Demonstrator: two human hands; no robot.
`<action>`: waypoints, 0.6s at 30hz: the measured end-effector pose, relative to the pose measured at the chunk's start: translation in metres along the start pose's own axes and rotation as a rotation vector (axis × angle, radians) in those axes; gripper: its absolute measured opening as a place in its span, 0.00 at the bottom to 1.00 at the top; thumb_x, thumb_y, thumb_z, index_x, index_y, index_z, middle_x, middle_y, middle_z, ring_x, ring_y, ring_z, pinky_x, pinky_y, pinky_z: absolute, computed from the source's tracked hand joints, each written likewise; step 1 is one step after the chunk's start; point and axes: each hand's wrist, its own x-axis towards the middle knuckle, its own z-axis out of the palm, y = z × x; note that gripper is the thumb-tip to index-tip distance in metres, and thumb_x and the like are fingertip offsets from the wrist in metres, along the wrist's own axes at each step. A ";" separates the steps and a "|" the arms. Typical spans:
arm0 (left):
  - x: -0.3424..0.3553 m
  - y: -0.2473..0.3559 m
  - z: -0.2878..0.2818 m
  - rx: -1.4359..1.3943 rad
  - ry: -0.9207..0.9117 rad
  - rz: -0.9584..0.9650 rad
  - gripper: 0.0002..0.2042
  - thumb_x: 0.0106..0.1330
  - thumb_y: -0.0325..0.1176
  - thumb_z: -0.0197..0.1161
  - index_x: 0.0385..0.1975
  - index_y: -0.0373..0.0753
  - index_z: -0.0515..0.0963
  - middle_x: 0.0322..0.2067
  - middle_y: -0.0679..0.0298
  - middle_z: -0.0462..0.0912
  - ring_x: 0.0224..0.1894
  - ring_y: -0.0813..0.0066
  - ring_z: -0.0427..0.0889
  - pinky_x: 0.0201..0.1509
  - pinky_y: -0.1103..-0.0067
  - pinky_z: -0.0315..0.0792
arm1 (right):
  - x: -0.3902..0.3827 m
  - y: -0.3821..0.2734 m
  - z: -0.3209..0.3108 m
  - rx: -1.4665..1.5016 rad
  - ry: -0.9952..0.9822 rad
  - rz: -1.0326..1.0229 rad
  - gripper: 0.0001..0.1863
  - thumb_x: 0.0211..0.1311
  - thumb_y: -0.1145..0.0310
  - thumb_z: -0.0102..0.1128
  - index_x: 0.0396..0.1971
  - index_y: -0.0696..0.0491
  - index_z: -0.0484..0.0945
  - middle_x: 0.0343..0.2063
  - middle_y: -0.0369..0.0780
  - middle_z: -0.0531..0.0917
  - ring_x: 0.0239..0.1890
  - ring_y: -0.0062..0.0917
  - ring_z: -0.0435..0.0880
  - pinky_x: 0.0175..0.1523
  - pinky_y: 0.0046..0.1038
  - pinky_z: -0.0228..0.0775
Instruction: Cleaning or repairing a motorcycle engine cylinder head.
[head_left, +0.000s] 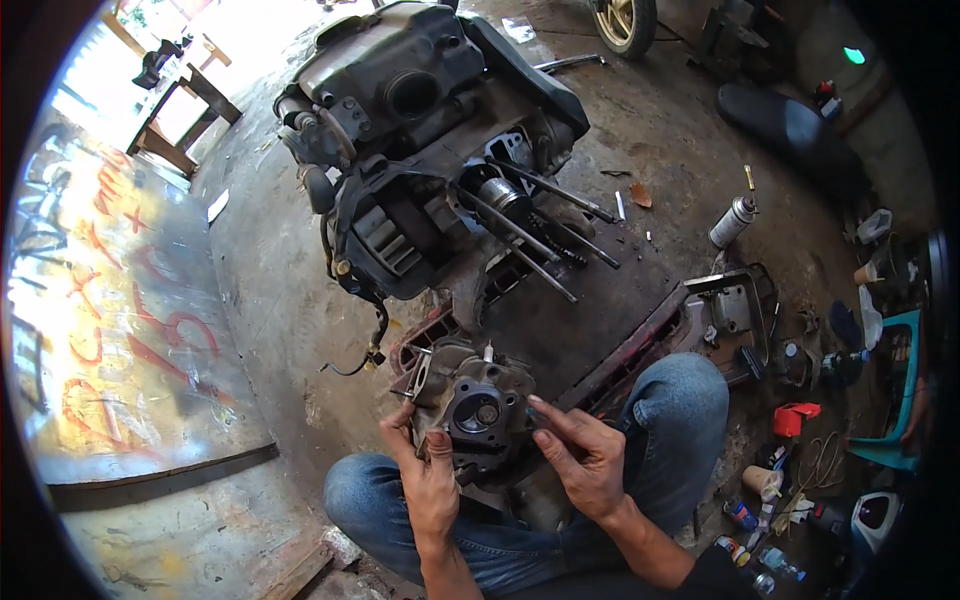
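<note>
A grimy metal cylinder head (478, 405) with a round port in its face sits above my knees. My left hand (425, 478) grips its lower left side. On its right edge rests my right hand (580, 455), index finger stretched toward the port, thumb against the casting. Beyond it a dismantled black scooter engine (420, 150) lies on the ground, several long bare studs (530, 225) sticking out toward me.
A dark mat (590, 310) lies under the engine. To the right are a spray can (732, 221), a metal cover (735, 310), a red object (795, 418), cups and small bottles. A painted metal sheet (130, 330) fills the left. A wheel (625, 22) stands at the top.
</note>
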 end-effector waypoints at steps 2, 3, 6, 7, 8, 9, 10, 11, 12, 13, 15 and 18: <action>0.000 0.000 0.000 0.015 0.002 0.004 0.31 0.87 0.54 0.54 0.71 0.31 0.61 0.68 0.50 0.71 0.71 0.65 0.68 0.79 0.70 0.57 | -0.003 0.003 0.004 0.033 0.003 0.011 0.23 0.72 0.75 0.74 0.65 0.52 0.87 0.27 0.37 0.83 0.27 0.15 0.77 0.34 0.22 0.70; 0.001 -0.001 0.001 0.012 0.000 0.005 0.31 0.87 0.54 0.54 0.71 0.31 0.61 0.68 0.50 0.71 0.71 0.65 0.68 0.79 0.70 0.57 | -0.004 0.005 0.005 0.069 0.005 0.026 0.24 0.71 0.76 0.74 0.66 0.52 0.87 0.27 0.38 0.84 0.27 0.15 0.78 0.34 0.22 0.71; 0.001 -0.001 -0.001 0.039 0.018 -0.007 0.29 0.88 0.52 0.53 0.71 0.31 0.61 0.68 0.50 0.72 0.70 0.65 0.69 0.79 0.70 0.57 | -0.003 -0.002 0.000 -0.018 -0.034 0.060 0.25 0.71 0.77 0.74 0.67 0.50 0.86 0.31 0.39 0.89 0.31 0.13 0.81 0.37 0.20 0.74; 0.002 0.000 0.000 0.041 0.022 -0.005 0.28 0.88 0.51 0.53 0.70 0.31 0.62 0.67 0.50 0.72 0.70 0.65 0.69 0.79 0.70 0.57 | -0.003 0.000 0.002 -0.021 -0.033 0.062 0.25 0.71 0.77 0.74 0.67 0.50 0.86 0.31 0.39 0.89 0.31 0.13 0.81 0.37 0.20 0.74; 0.002 0.002 0.002 0.043 0.027 -0.002 0.28 0.88 0.50 0.53 0.70 0.31 0.62 0.67 0.50 0.72 0.70 0.65 0.69 0.79 0.70 0.58 | -0.004 0.003 0.007 0.067 0.017 0.057 0.24 0.71 0.77 0.74 0.66 0.51 0.87 0.31 0.39 0.89 0.32 0.12 0.82 0.38 0.19 0.74; 0.003 0.003 0.004 0.041 0.025 -0.002 0.28 0.88 0.50 0.53 0.70 0.31 0.62 0.67 0.50 0.72 0.70 0.65 0.69 0.79 0.70 0.58 | -0.004 0.005 0.009 0.155 0.067 0.052 0.23 0.71 0.78 0.74 0.65 0.52 0.88 0.32 0.38 0.90 0.33 0.11 0.82 0.38 0.18 0.74; 0.004 0.004 0.005 0.030 0.028 0.015 0.27 0.88 0.50 0.53 0.70 0.31 0.62 0.66 0.50 0.72 0.69 0.66 0.70 0.78 0.70 0.58 | -0.003 -0.001 0.008 0.159 0.062 0.049 0.23 0.71 0.78 0.74 0.65 0.52 0.88 0.32 0.38 0.90 0.33 0.11 0.82 0.38 0.18 0.74; 0.004 0.004 0.005 0.019 0.031 0.033 0.27 0.88 0.50 0.53 0.69 0.31 0.63 0.66 0.51 0.73 0.69 0.66 0.70 0.78 0.71 0.59 | -0.001 -0.011 0.006 0.117 0.060 0.116 0.20 0.71 0.78 0.74 0.62 0.54 0.88 0.32 0.37 0.89 0.33 0.10 0.82 0.38 0.18 0.74; 0.004 0.004 0.005 0.021 0.038 0.037 0.27 0.88 0.50 0.53 0.69 0.31 0.63 0.66 0.51 0.73 0.69 0.66 0.70 0.78 0.71 0.59 | 0.001 -0.017 0.004 0.075 0.058 0.181 0.18 0.71 0.78 0.74 0.59 0.55 0.89 0.32 0.37 0.89 0.33 0.09 0.81 0.37 0.18 0.74; 0.005 0.003 0.006 0.033 0.041 0.037 0.26 0.88 0.49 0.54 0.69 0.31 0.63 0.65 0.51 0.74 0.68 0.67 0.71 0.77 0.71 0.60 | -0.001 -0.013 0.005 0.076 0.060 0.173 0.18 0.71 0.78 0.74 0.59 0.55 0.89 0.32 0.37 0.89 0.33 0.09 0.81 0.37 0.18 0.74; 0.009 0.002 0.009 0.044 0.047 0.047 0.26 0.88 0.49 0.54 0.69 0.31 0.64 0.64 0.52 0.75 0.67 0.67 0.72 0.77 0.71 0.61 | -0.004 0.000 0.008 0.206 0.155 0.140 0.14 0.71 0.78 0.75 0.54 0.57 0.88 0.33 0.36 0.89 0.33 0.09 0.82 0.36 0.19 0.74; 0.014 0.001 0.013 0.065 0.069 0.061 0.27 0.88 0.51 0.55 0.68 0.32 0.65 0.62 0.52 0.76 0.66 0.67 0.73 0.75 0.72 0.63 | -0.001 -0.004 0.006 0.081 0.084 0.089 0.14 0.67 0.78 0.77 0.51 0.57 0.90 0.31 0.38 0.88 0.30 0.12 0.82 0.34 0.21 0.74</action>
